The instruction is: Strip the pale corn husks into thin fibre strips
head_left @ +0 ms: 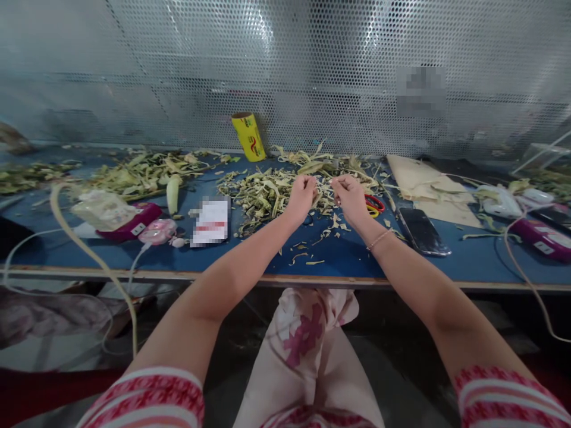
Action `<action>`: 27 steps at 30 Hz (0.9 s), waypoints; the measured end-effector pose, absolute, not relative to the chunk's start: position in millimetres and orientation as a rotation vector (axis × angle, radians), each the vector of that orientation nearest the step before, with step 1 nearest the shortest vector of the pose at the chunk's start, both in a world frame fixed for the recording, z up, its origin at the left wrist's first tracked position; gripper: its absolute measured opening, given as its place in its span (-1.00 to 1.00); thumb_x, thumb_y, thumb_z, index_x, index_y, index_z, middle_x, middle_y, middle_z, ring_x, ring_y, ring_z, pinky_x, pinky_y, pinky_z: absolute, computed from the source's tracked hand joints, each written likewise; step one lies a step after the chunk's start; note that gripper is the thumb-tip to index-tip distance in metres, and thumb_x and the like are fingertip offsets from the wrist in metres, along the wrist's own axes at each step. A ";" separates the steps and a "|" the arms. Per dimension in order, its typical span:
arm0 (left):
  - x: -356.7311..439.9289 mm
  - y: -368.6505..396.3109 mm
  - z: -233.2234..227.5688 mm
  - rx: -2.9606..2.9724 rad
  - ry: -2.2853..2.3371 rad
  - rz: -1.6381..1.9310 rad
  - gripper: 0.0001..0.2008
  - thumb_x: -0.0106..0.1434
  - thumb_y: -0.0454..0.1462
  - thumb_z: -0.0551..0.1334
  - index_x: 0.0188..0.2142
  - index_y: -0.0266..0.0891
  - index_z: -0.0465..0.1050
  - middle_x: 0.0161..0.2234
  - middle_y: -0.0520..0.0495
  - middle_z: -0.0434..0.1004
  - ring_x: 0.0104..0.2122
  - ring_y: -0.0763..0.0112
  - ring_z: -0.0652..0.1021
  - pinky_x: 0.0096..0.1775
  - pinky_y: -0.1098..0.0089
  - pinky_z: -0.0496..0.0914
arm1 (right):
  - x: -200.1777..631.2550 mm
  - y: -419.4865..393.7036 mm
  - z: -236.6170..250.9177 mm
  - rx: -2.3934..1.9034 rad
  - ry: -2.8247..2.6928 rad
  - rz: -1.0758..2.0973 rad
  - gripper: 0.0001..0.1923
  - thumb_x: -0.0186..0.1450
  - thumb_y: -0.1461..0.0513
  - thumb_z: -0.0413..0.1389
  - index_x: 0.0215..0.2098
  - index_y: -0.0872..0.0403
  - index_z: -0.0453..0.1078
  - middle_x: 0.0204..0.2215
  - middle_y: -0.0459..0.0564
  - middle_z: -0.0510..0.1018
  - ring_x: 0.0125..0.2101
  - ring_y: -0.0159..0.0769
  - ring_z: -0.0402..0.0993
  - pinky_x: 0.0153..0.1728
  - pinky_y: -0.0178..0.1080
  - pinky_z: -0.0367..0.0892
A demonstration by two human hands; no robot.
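My left hand hovers at the right side of a heap of dried green plant pieces, its fingers pressed together in a pinch. A short gap away, my right hand is pinched the same way, facing it. Whatever sits between the fingertips is too small to make out. Beside my right hand lie red and yellow loop handles, partly hidden by the hand. Pale peeled strips are scattered on the blue tabletop below both hands.
A yellow cardboard tube stands behind the heap. Left are more plant pieces, a white packet and a purple device. Right are a phone, brown paper, another purple device and cables. A perforated metal panel rises behind.
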State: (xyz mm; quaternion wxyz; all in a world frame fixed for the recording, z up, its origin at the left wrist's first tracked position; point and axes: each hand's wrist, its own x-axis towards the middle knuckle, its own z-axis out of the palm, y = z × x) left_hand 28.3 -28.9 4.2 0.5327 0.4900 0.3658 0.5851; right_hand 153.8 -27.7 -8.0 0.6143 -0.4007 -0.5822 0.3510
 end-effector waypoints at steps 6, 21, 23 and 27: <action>22.4 -35.2 10.8 1.347 0.859 1.401 -0.78 0.32 -0.27 0.13 -0.44 -0.20 0.14 -0.65 0.18 0.07 -0.67 0.64 0.13 -0.55 0.52 0.02 | 157.9 -28.8 -5.5 -0.952 -1.346 0.770 -0.63 0.14 -0.10 0.16 -0.44 -0.01 0.24 -0.72 -0.24 0.17 -0.72 -0.48 0.03 -0.67 -0.32 -0.02; 32.6 -33.3 0.9 1.151 0.735 1.191 -0.74 0.32 -0.14 0.11 -0.42 -0.19 0.12 -0.62 0.14 0.29 -0.65 0.56 0.37 -0.49 0.48 0.32 | 163.5 -36.5 -3.4 -1.070 -1.590 0.334 -0.78 0.32 0.05 -0.01 -0.39 0.00 0.23 -0.59 -0.15 0.29 -0.53 -0.34 0.25 -0.44 -0.25 0.19; 33.2 -33.6 -0.4 1.193 0.726 1.219 -0.74 0.27 -0.16 0.19 -0.44 -0.21 0.16 -0.63 0.15 0.26 -0.65 0.58 0.34 -0.51 0.50 0.31 | 163.6 -37.6 -2.7 -1.077 -1.613 0.324 -0.82 0.32 0.09 -0.01 -0.38 0.00 0.23 -0.59 -0.15 0.29 -0.53 -0.34 0.26 -0.43 -0.25 0.19; 32.9 -36.9 2.6 1.185 0.745 1.199 -0.77 0.21 -0.26 0.27 -0.48 -0.27 0.25 -0.65 0.15 0.24 -0.65 0.65 0.31 -0.51 0.55 0.28 | 164.3 -37.7 -2.8 -1.073 -1.618 0.311 -0.86 0.30 0.12 0.02 -0.37 -0.01 0.24 -0.60 -0.15 0.30 -0.53 -0.33 0.27 -0.41 -0.24 0.19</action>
